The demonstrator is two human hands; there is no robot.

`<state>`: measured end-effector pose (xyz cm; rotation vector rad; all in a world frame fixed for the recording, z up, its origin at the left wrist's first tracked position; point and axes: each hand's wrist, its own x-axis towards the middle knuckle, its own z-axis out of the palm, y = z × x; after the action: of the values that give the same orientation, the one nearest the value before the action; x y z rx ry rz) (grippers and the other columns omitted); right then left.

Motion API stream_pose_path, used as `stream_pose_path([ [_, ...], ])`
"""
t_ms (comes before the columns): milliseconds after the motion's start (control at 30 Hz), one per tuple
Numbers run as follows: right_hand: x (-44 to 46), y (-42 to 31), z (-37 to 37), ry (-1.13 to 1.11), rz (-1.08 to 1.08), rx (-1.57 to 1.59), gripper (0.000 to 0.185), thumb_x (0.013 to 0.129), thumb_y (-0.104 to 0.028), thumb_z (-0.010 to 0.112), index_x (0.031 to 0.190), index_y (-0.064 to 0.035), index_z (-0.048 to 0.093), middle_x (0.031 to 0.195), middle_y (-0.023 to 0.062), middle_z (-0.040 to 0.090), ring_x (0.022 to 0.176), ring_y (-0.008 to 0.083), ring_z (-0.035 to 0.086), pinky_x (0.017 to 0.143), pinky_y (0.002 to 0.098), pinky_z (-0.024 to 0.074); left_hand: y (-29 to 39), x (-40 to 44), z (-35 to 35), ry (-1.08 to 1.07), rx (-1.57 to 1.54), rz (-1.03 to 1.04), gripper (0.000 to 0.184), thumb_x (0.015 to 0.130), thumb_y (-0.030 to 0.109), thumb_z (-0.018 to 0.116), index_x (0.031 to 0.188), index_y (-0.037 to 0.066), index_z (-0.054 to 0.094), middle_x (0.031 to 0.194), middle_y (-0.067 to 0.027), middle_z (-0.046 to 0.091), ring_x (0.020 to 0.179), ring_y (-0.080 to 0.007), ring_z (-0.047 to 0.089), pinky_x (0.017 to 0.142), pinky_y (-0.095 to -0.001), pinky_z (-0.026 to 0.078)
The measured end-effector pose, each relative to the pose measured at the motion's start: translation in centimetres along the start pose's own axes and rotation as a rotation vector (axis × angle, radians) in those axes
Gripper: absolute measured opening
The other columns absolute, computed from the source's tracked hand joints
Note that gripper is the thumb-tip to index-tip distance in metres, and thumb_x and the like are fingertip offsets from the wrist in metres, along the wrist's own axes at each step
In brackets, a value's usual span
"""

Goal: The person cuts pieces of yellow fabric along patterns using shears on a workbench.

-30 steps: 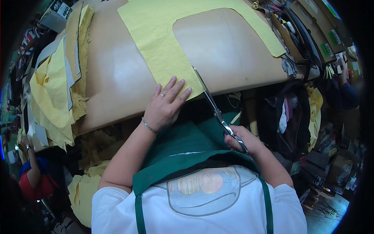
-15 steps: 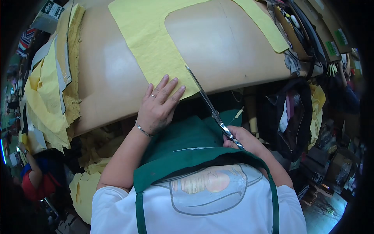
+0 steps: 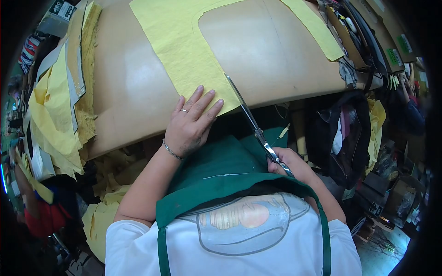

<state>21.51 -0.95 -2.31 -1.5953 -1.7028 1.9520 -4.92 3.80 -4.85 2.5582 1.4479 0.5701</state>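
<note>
A yellow sheet, curved along its inner edge, lies on the table and reaches over the front edge. My left hand rests on its near end, fingers spread and palm down, with a ring and a bracelet showing. In my right hand I grip long metal scissors by the handles, below the table edge. Their blades point up and away, running along the sheet's right edge, with the tip against the yellow material. How far apart the blades are, I cannot tell.
The brown table has a stack of yellow and grey sheets on its left. An open box of tools stands at the back right. A dark bag hangs below. At the far left is another person's arm.
The yellow sheet, my left hand and the scissors have all shifted slightly right in view. At the far left, the other person's arm has moved, with a yellow piece beside it.
</note>
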Motion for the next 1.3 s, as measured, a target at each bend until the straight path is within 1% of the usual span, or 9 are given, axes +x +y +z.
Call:
stream_pose_path([
  [200,0.0,0.4,0.3,0.022,0.021,0.016,0.053,0.068,-0.051,0.065,0.067,-0.0013,0.049,0.055,0.0046,0.044,0.054,0.0125,0.04,0.051,0.0282,0.0376,0.0,0.1,0.1,0.008,0.008,0.0,0.038,0.076,0.01,0.055,0.114,0.017,0.053,0.122,-0.0058,0.047,0.117,-0.0278,0.041,0.089,-0.0518,0.035],
  [500,-0.6,0.9,0.8,0.075,0.02,0.092,0.046,0.068,-0.043,0.069,0.062,-0.0012,0.05,0.051,0.0022,0.042,0.05,0.0096,0.037,0.047,0.0266,0.0353,0.1,0.0,0.2,0.007,0.014,-0.007,0.038,0.076,0.01,0.056,0.113,0.018,0.053,0.122,-0.0051,0.047,0.117,-0.0269,0.042,0.09,-0.0515,0.034],
  [600,-0.8,0.9,1.0,0.101,0.056,0.103,0.044,0.068,-0.041,0.069,0.062,-0.0006,0.051,0.05,0.0021,0.043,0.05,0.0087,0.037,0.046,0.0261,0.0348,0.1,0.0,0.2,0.003,0.021,-0.006,0.038,0.076,0.01,0.056,0.114,0.018,0.053,0.123,-0.0049,0.046,0.117,-0.0266,0.041,0.09,-0.0519,0.033],
  [800,-0.9,0.9,1.1,0.104,0.074,0.111,0.046,0.069,-0.042,0.068,0.061,0.0,0.051,0.05,0.0024,0.043,0.05,0.0092,0.038,0.047,0.0267,0.0359,0.1,0.0,0.2,-0.009,0.015,-0.005,0.039,0.076,0.009,0.056,0.114,0.018,0.053,0.123,-0.0047,0.046,0.118,-0.0267,0.04,0.09,-0.0523,0.033],
  [900,-0.6,1.3,0.5,0.055,0.05,-0.003,0.052,0.067,-0.049,0.067,0.062,-0.0008,0.049,0.051,0.0026,0.043,0.05,0.0105,0.04,0.048,0.0267,0.0371,0.4,-0.2,0.2,-0.013,0.01,-0.008,0.039,0.076,0.009,0.056,0.114,0.018,0.053,0.124,-0.0048,0.046,0.119,-0.0266,0.04,0.091,-0.0519,0.032],
  [1000,-0.2,0.6,0.1,0.018,0.011,0.01,0.059,0.064,-0.058,0.064,0.064,-0.0016,0.048,0.053,0.0024,0.044,0.051,0.012,0.041,0.05,0.027,0.038,0.7,-0.4,0.2,-0.018,-0.008,-0.011,0.038,0.077,0.009,0.055,0.114,0.018,0.053,0.124,-0.0052,0.045,0.119,-0.0271,0.039,0.091,-0.0521,0.032],
  [1100,0.4,0.0,-0.1,-0.013,0.009,0.015,0.064,0.062,-0.066,0.059,0.069,-0.0032,0.048,0.055,0.0018,0.045,0.05,0.0118,0.044,0.049,0.0264,0.0396,1.0,-0.4,0.1,-0.026,-0.02,-0.004,0.038,0.077,0.01,0.055,0.114,0.018,0.053,0.124,-0.006,0.045,0.119,-0.0286,0.039,0.09,-0.0532,0.032],
  [1200,0.6,-1.1,-0.2,-0.057,0.078,0.132,0.065,0.061,-0.068,0.058,0.07,-0.0044,0.048,0.055,0.0011,0.046,0.048,0.0109,0.047,0.047,0.025,0.0412,1.3,-0.4,0.0,-0.029,-0.032,0.005,0.037,0.077,0.01,0.055,0.113,0.018,0.053,0.124,-0.0069,0.044,0.119,-0.0302,0.038,0.09,-0.0545,0.032],
  [1300,0.8,-1.0,-0.2,-0.052,0.085,0.132,0.066,0.059,-0.07,0.057,0.071,-0.0052,0.048,0.055,0.0008,0.046,0.048,0.0104,0.05,0.045,0.0235,0.0416,1.5,-0.6,-0.1,-0.04,-0.045,0.012,0.037,0.077,0.01,0.055,0.114,0.018,0.053,0.124,-0.0072,0.044,0.119,-0.0309,0.037,0.089,-0.0551,0.032],
])
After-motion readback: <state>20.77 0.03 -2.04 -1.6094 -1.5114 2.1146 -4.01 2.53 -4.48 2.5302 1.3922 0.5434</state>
